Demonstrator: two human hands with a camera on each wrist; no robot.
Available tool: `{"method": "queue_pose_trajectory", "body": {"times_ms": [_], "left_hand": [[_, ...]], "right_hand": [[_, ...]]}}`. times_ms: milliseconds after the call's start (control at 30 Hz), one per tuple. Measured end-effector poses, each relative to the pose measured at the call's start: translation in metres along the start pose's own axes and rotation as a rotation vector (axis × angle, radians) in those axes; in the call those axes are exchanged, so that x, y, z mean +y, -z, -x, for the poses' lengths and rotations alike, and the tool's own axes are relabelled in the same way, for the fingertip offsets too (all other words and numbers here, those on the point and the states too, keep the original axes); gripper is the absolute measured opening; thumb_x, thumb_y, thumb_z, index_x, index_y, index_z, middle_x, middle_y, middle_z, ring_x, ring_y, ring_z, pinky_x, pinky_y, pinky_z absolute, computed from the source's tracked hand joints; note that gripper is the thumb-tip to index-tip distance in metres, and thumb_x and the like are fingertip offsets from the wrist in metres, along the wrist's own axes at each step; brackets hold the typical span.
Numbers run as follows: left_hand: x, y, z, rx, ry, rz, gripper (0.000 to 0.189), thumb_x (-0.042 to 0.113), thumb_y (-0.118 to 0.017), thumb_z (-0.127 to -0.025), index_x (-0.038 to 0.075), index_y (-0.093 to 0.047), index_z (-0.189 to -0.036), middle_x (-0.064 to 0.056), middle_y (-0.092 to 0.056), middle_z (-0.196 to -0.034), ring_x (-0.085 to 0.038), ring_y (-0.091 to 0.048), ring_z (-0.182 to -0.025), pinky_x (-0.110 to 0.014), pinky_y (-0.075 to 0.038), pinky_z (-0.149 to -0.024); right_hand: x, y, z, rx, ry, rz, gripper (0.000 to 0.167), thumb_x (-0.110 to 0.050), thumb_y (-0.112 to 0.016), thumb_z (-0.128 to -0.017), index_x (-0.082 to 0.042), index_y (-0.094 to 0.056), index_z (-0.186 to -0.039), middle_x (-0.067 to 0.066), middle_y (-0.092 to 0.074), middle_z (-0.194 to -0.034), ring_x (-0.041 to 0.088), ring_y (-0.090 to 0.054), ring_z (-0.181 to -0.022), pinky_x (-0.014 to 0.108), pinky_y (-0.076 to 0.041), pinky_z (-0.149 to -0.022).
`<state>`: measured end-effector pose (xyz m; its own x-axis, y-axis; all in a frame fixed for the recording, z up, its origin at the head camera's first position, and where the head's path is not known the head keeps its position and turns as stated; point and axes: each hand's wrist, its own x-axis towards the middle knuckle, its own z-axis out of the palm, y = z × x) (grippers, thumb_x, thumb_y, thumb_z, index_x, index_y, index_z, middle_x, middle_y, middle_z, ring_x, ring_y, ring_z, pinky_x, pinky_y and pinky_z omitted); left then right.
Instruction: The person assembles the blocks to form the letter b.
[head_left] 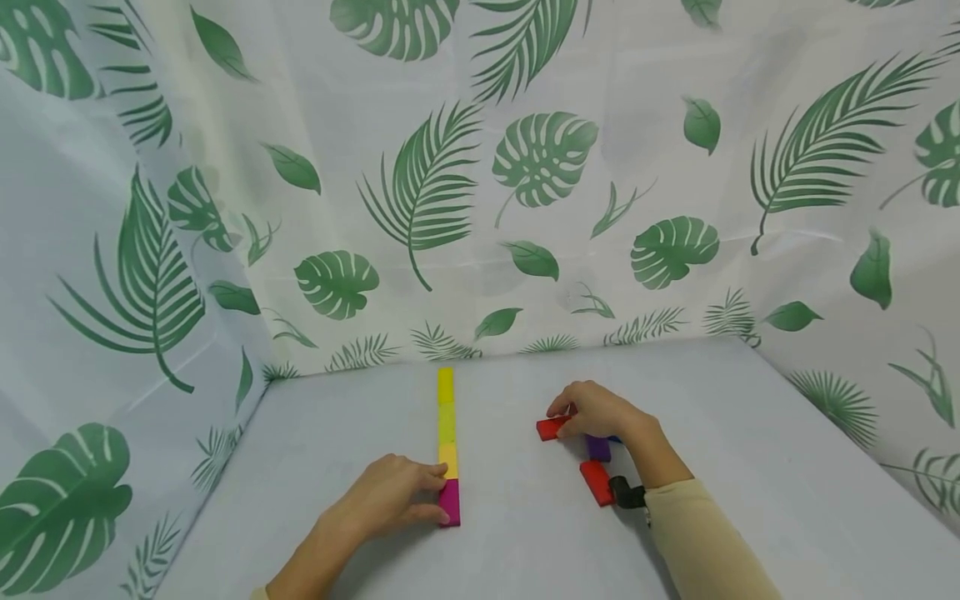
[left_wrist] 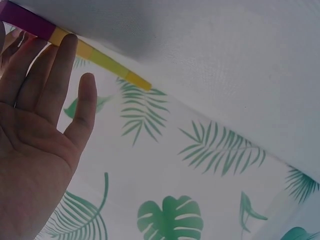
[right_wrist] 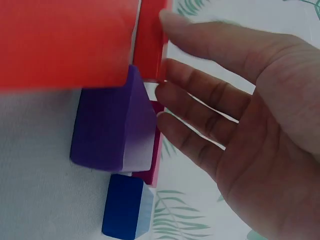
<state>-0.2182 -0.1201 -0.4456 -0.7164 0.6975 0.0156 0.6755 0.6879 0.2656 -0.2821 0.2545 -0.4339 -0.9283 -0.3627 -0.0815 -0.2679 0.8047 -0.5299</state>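
Observation:
In the head view my left hand (head_left: 393, 496) spans a magenta block (head_left: 449, 503), index fingertip by its far end and thumb at its near end. That block is the near end of a straight row with a yellow-orange block (head_left: 447, 458), a lime block (head_left: 447, 422) and a yellow block (head_left: 446, 385). In the left wrist view, the other fingers (left_wrist: 60, 80) extend past the row. My right hand (head_left: 600, 412) pinches a red block (head_left: 550, 428) between thumb and fingers. Close beneath that hand lies a purple block (head_left: 597, 448), with a second red block (head_left: 597, 483) nearer the wrist.
In the right wrist view a blue block (right_wrist: 125, 205) and another magenta block (right_wrist: 154, 150) sit beside the purple one. A black wrist device (head_left: 626, 492) overlaps the second red block. Leaf-print curtains (head_left: 480, 183) stand behind and beside the white tabletop (head_left: 517, 533).

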Motion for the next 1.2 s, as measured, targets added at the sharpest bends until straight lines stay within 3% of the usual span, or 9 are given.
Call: {"method": "queue_pose_trajectory", "body": {"times_ms": [367, 767, 1200], "left_hand": [[0.003, -0.001, -0.002, -0.031, 0.017, 0.0, 0.05, 0.049, -0.084, -0.084, 0.025, -0.077, -0.127, 0.006, -0.072, -0.134, -0.014, -0.07, -0.123, -0.044, -0.056, -0.104], [-0.002, 0.001, -0.001, -0.014, -0.01, -0.016, 0.049, 0.048, -0.084, -0.084, 0.023, -0.078, -0.126, 0.004, -0.071, -0.134, -0.014, -0.07, -0.122, -0.043, -0.056, -0.104], [0.002, 0.003, -0.003, -0.075, 0.09, 0.009, 0.052, 0.053, -0.084, -0.082, 0.029, -0.077, -0.127, 0.01, -0.072, -0.133, -0.014, -0.07, -0.122, -0.046, -0.055, -0.104]], "right_hand": [[-0.008, -0.007, -0.003, -0.001, 0.001, 0.002, 0.023, -0.006, -0.084, -0.085, -0.012, -0.082, -0.107, -0.001, -0.074, -0.096, 0.014, -0.062, -0.086, 0.031, -0.057, -0.075], [-0.028, -0.018, -0.021, -0.001, 0.053, 0.073, 0.017, -0.008, -0.084, -0.085, -0.012, -0.082, -0.102, -0.004, -0.072, -0.088, 0.014, -0.06, -0.084, 0.033, -0.055, -0.077], [-0.071, -0.033, -0.042, -0.048, -0.071, 0.128, 0.012, -0.008, -0.084, -0.085, -0.016, -0.08, -0.093, -0.003, -0.067, -0.087, 0.018, -0.059, -0.086, 0.036, -0.055, -0.079]]}}
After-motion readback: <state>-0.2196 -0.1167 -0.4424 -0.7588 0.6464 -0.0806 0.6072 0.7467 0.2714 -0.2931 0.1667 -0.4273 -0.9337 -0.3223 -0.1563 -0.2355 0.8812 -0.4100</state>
